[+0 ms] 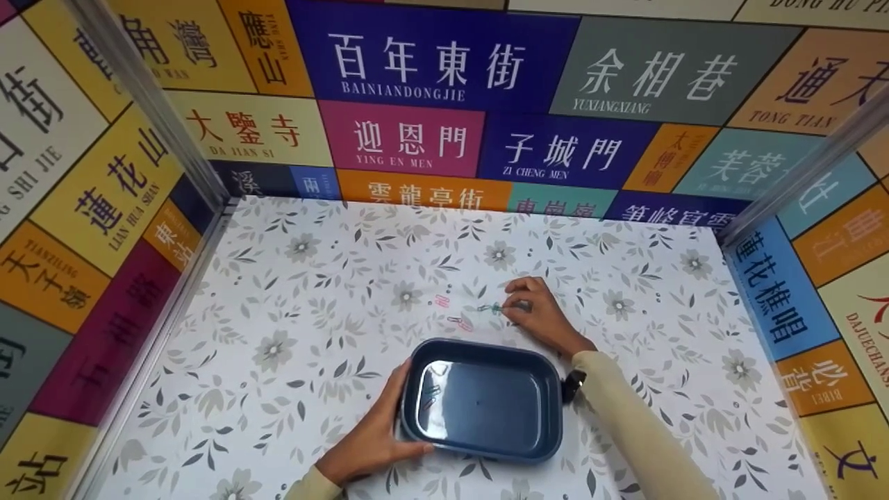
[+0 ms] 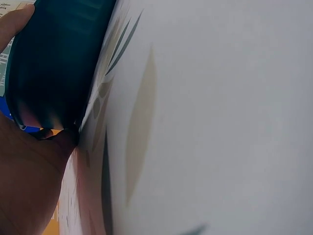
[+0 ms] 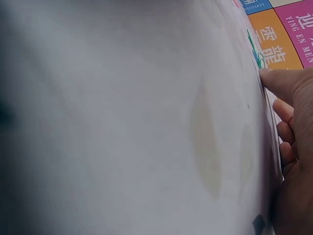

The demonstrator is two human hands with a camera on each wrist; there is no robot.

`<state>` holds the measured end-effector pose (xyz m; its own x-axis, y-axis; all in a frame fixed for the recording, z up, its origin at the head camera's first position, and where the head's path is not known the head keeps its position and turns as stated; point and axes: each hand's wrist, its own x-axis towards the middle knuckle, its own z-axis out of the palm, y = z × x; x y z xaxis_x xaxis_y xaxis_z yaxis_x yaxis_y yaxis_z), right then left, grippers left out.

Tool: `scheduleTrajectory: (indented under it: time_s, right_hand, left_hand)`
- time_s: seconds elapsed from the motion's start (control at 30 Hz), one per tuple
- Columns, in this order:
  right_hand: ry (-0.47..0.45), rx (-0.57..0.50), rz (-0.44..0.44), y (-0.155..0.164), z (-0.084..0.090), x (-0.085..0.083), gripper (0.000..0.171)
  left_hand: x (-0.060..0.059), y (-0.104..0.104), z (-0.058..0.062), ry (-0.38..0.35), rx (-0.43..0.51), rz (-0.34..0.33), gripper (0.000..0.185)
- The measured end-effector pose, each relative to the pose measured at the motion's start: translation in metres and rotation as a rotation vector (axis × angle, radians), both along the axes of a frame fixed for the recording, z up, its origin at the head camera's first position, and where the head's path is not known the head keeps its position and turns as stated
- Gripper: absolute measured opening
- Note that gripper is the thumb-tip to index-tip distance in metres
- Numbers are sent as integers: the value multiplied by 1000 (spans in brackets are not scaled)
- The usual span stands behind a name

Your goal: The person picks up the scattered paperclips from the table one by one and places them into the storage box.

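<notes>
A dark blue rectangular tray [image 1: 486,346] sits on the floral tablecloth near the front. My left hand [image 1: 397,425] grips its left end, thumb on the front rim; up close, the left wrist view shows the tray [image 2: 54,58] against my palm [image 2: 24,166]. A few paper clips [image 1: 429,396] lie inside it at the left. Just beyond the tray, my right hand [image 1: 514,309] has its fingers curled down and pinches one end of a green paper clip [image 1: 490,307] lying on the cloth. In the right wrist view, the fingertip [image 3: 274,78] touches the green clip [image 3: 256,55].
Two pink paper clips [image 1: 442,301] [image 1: 460,322] lie on the cloth left of the green one. Colourful sign-printed walls [image 1: 430,62] enclose the table on the left, back and right, with metal posts [image 1: 146,97] in the corners.
</notes>
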<state>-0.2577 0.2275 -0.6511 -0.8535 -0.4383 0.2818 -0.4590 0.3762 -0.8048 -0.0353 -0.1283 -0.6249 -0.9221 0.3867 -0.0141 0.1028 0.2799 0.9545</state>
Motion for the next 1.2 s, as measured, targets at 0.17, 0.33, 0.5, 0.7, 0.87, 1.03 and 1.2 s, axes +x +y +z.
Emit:
scheduleTrajectory:
  time_s: [0.17,0.33,0.5,0.7,0.87,1.03,1.2]
  right_hand:
    - [9,23,-41,0,2,4,9]
    - [-3,-2,-86,4,6,9,5]
    - [-27,-67,-144,3,12,12,6]
    - [-5,-127,-194,-9,32,27,5]
    - [8,-161,-180,-15,54,39,6]
    - [27,-111,-192,-15,59,36,6]
    - [38,-79,-148,-17,69,36,7]
  left_hand:
    - [1,1,-5,15,18,-5,143]
    - [3,1,-4,5,14,-2,143]
    - [3,1,-2,-11,12,6,143]
    - [2,1,-1,-14,12,5,140]
    - [1,1,0,-15,16,-3,137]
    - [0,1,-2,8,11,0,138]
    - [0,1,-2,20,21,-3,139]
